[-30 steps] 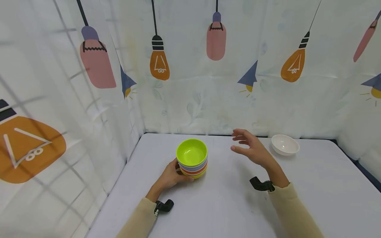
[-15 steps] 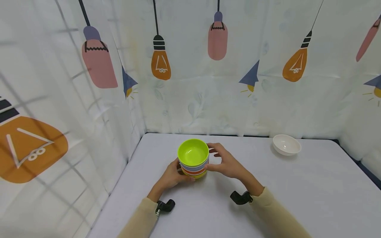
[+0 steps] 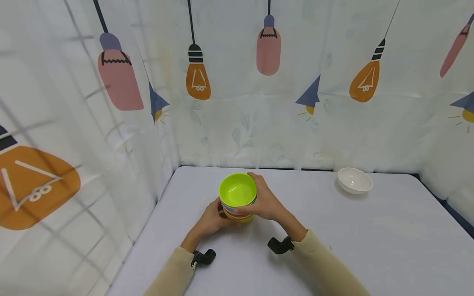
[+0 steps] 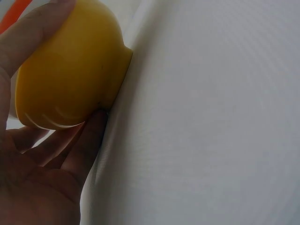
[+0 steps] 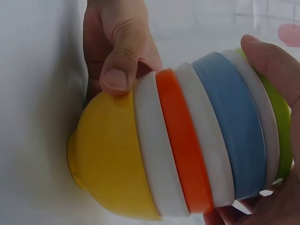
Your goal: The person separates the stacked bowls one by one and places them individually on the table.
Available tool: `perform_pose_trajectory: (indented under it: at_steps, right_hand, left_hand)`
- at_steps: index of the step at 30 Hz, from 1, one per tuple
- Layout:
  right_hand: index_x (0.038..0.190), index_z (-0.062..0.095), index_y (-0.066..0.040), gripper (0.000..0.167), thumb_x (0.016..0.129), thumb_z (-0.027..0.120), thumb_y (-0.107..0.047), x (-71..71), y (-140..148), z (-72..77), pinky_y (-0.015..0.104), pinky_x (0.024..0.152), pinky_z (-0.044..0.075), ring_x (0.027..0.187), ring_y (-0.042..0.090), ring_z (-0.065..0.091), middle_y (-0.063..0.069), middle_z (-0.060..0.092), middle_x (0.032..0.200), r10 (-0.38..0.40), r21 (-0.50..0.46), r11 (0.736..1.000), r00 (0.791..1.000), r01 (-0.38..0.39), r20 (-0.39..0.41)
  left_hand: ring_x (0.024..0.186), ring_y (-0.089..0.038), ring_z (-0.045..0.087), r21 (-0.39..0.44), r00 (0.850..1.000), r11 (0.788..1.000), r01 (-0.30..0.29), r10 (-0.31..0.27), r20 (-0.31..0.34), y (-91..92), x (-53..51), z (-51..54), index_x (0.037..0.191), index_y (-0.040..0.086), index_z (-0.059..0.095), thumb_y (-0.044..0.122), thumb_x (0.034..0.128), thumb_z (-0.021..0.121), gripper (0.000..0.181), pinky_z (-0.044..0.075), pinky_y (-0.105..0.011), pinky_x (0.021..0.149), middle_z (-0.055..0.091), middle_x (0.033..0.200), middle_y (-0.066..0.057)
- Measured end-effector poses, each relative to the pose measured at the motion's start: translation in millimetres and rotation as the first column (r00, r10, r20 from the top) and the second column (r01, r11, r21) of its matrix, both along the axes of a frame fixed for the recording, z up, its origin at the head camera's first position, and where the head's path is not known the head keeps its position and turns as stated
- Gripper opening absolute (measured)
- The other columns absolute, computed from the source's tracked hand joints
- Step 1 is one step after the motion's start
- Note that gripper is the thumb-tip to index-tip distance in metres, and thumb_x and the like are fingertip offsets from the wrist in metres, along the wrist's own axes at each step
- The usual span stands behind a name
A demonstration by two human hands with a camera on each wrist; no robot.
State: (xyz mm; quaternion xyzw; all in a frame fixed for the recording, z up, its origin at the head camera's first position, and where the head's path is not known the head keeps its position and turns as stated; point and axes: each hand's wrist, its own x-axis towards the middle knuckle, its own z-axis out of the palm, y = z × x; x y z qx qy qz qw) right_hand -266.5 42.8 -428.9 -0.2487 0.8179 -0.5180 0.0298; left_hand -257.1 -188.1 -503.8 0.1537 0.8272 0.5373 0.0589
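Note:
A stack of nested bowls stands upright near the middle-left of the table. On top is a lime green bowl (image 3: 238,189), at the bottom a yellow bowl (image 5: 110,154). Between them the right wrist view shows an orange bowl (image 5: 180,140), a blue bowl (image 5: 232,126) and several white ones. My left hand (image 3: 212,218) grips the yellow bowl low down, thumb on the near side and fingers beneath its far side. Higher up, my right hand (image 3: 266,201) holds the stack around the green bowl and the white rim below it.
A separate white bowl (image 3: 354,181) sits at the back right of the white table (image 3: 333,246). Curtains printed with lamps (image 3: 222,131) hang behind the table and along its left side. Each wrist wears a black camera mount (image 3: 280,245).
My right hand has come leftward from the open space beside the stack and now grips its upper part. The left hand keeps its hold at the base; the stack stays in place.

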Motion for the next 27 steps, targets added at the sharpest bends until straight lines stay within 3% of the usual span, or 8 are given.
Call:
perform_pose_trajectory:
  at_steps: [13,27]
  right_hand:
    - [0.151,0.037,-0.022,0.101,0.069,0.096,-0.036,-2.2,-4.2,-5.7,0.040,0.099,0.054,0.121,0.020,0.054,0.000,0.043,0.140,-0.011,-0.067,0.998,0.999,0.009,-0.035]
    - [0.148,0.042,-0.021,0.098,0.068,0.096,-0.035,-1.0,-4.8,-3.8,0.041,0.098,0.054,0.122,0.021,0.053,0.000,0.043,0.141,-0.023,-0.080,0.997,0.999,0.019,-0.044]
  left_hand:
    - [0.125,-0.024,0.062,0.007,1.000,1.000,0.012,-0.012,-0.012,1.1,1.7,1.9,0.144,0.022,0.049,0.027,0.0762,0.093,0.081,0.053,-0.045,0.106,0.062,0.136,-0.002]
    - [0.126,-0.024,0.062,-0.005,1.000,1.000,0.006,-0.006,-0.010,0.3,1.3,1.5,0.145,0.023,0.048,0.029,0.0753,0.093,0.083,0.053,-0.044,0.108,0.062,0.137,-0.001]
